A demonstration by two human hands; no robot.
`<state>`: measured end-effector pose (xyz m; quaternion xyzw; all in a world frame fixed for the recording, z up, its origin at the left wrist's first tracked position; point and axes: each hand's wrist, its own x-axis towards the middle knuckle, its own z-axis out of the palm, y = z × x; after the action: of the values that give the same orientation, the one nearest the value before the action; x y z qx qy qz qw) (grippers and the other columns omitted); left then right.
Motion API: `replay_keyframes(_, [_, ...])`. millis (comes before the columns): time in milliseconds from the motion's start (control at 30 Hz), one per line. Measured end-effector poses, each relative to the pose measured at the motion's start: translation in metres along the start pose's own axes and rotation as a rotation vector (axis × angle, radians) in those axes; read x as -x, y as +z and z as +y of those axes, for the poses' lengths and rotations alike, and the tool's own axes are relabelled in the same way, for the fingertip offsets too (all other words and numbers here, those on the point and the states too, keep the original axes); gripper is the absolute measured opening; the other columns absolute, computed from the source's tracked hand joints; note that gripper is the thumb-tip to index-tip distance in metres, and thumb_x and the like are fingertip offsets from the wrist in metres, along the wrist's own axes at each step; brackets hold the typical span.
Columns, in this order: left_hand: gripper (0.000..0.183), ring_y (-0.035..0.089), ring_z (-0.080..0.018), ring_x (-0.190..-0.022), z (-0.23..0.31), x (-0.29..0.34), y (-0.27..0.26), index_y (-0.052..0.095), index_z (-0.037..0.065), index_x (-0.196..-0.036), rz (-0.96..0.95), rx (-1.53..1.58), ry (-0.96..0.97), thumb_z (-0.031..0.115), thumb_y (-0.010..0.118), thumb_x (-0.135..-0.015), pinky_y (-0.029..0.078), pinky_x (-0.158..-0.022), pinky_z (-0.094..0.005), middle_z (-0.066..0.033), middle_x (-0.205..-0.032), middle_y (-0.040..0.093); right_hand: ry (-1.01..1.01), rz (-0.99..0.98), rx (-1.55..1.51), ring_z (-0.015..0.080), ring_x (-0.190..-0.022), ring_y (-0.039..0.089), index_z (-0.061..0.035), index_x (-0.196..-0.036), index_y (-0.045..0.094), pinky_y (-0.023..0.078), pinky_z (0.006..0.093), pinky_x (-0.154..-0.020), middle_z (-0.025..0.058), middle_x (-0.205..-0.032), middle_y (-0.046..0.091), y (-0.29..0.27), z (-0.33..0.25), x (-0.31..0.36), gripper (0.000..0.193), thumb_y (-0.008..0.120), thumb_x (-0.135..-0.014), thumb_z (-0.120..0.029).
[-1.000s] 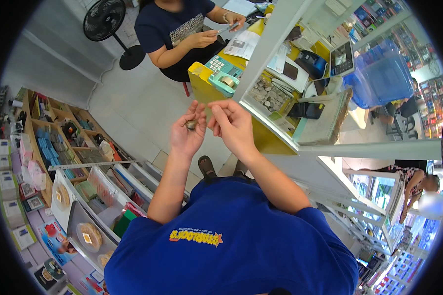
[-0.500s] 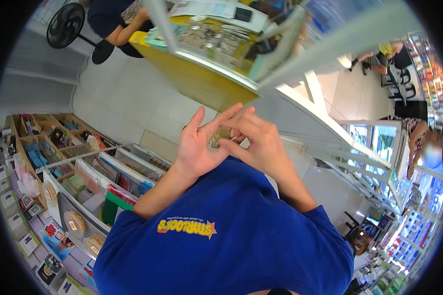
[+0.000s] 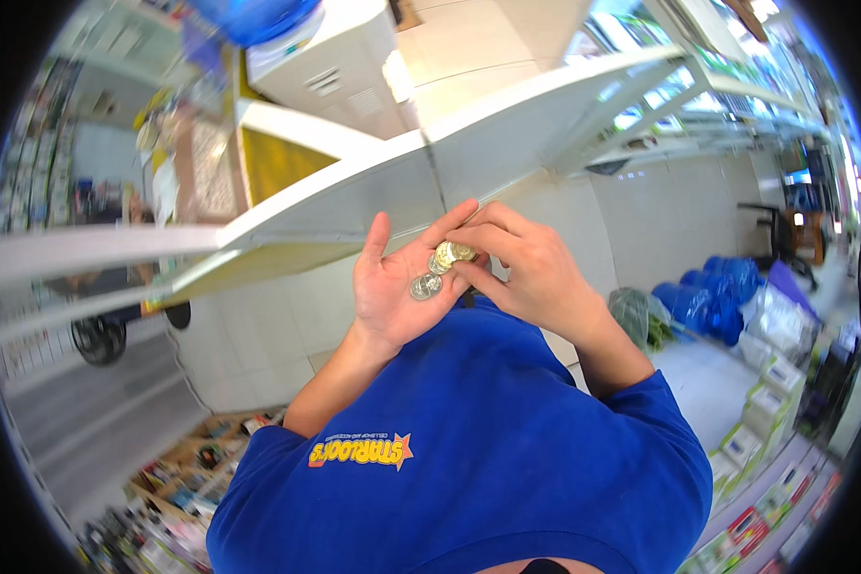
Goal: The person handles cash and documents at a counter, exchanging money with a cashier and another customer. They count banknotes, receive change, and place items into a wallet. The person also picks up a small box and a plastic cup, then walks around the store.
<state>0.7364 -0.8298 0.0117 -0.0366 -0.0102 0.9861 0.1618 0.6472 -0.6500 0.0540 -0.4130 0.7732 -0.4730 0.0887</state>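
My left hand (image 3: 383, 297) is held palm up in front of my blue shirt (image 3: 488, 402), thumb stretched out to the side. It supports silver coins (image 3: 426, 286) lying in the palm by the base of the fingers. From the right, my right hand (image 3: 540, 273) bends over it, thumb and fingers closed around a small group of gold-coloured coins (image 3: 456, 253) above the left fingers. The right fingers cover part of these coins and the left fingertips.
A white-framed counter (image 3: 344, 182) runs across in front of me. Large blue water bottles (image 3: 717, 292) and plastic bags stand at the right. Boxed goods (image 3: 765, 411) line the lower right, and wooden compartments (image 3: 191, 469) with small items sit lower left. A fan (image 3: 99, 340) is at far left.
My body has turned right, so the counter now crosses in front and the blue bottles have come into view. The stacked coins have spread apart, with silver ones now showing on the left palm.
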Motion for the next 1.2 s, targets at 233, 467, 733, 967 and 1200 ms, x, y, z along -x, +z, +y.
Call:
replay_keyframes(233, [0.098, 0.033, -0.0330, -0.155, -0.021, -0.089, 0.006, 0.018, -0.005, -0.166, 0.075, -0.085, -0.260, 0.071, 0.032, -0.105, 0.025, -0.128, -0.0454, -0.0203, -0.169, 0.032, 0.205, 0.374, 0.200, 0.0244, -0.085, 0.069, -0.0087, -0.111, 0.071, 0.057, 0.0379, -0.069, 0.0054, -0.103, 0.065, -0.037, 0.013, 0.034, 0.039, 0.089, -0.077, -0.015])
replay_keyframes(467, [0.088, 0.028, -0.0332, -0.159, -0.044, -0.167, 0.004, 0.022, -0.003, -0.165, 0.002, -0.087, -0.479, 0.064, 0.024, -0.109, 0.027, -0.129, -0.0449, -0.0213, -0.173, 0.025, 0.423, 0.553, 0.528, 0.0268, -0.093, 0.069, -0.0075, -0.114, 0.073, 0.057, 0.0373, -0.072, 0.0092, -0.111, 0.066, -0.049, 0.016, 0.041, 0.055, 0.095, -0.070, -0.032])
replay_keyframes(733, [0.058, 0.033, -0.0310, -0.156, -0.127, -0.240, -0.007, 0.036, -0.001, -0.158, 0.064, -0.278, -0.681, 0.038, 0.024, -0.116, 0.034, -0.127, -0.0448, -0.0186, -0.166, 0.038, 0.597, 0.690, 0.698, 0.0257, -0.091, 0.069, -0.0068, -0.114, 0.072, 0.057, 0.0378, -0.069, 0.0055, -0.105, 0.066, -0.096, 0.050, 0.090, 0.042, 0.088, -0.078, -0.021])
replay_keyframes(967, [0.043, 0.051, -0.0301, -0.144, -0.240, -0.329, -0.016, 0.045, 0.001, -0.150, 0.319, -0.599, -0.750, 0.022, 0.030, -0.116, 0.043, -0.121, -0.0438, -0.0167, -0.151, 0.056, 0.553, 0.562, 0.926, 0.0271, -0.091, 0.070, -0.0016, -0.108, 0.070, 0.059, 0.0370, -0.068, 0.0111, -0.101, 0.064, -0.181, 0.120, 0.165, 0.028, 0.075, -0.088, -0.021])
replay_keyframes(1200, [0.037, 0.062, -0.0290, -0.129, -0.330, -0.453, -0.020, 0.057, -0.002, -0.136, 0.359, -0.623, -0.705, 0.019, 0.035, -0.115, 0.052, -0.110, -0.0423, -0.0161, -0.136, 0.064, 0.446, 0.420, 0.968, 0.0242, -0.091, 0.070, -0.0007, -0.091, 0.069, 0.061, 0.0314, -0.067, 0.0132, -0.100, 0.065, -0.317, 0.197, 0.204, 0.011, 0.064, -0.086, -0.009])
